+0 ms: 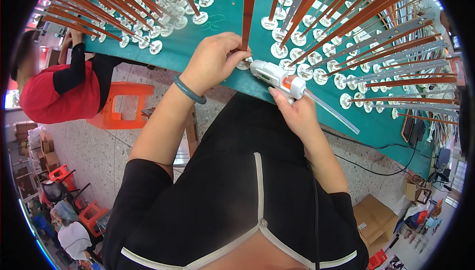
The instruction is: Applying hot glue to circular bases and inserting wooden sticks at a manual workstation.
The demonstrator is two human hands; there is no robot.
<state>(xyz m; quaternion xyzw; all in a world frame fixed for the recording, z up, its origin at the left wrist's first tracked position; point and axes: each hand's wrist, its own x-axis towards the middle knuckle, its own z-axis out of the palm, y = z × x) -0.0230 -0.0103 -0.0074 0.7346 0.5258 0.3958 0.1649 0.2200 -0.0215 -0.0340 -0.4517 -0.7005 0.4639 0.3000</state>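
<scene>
While the left hand pinches a brown strip at the table edge, the right hand grips a glue gun.

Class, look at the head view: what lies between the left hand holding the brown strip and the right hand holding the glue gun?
In the head view, only the white glue gun's nozzle end and bare green table separate the left hand from the right hand.

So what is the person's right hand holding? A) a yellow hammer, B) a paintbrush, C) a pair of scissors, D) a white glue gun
D: the right hand grips a white glue gun with an orange trigger, its tip pointing at the round white base that the left hand holds on the green table.
</scene>
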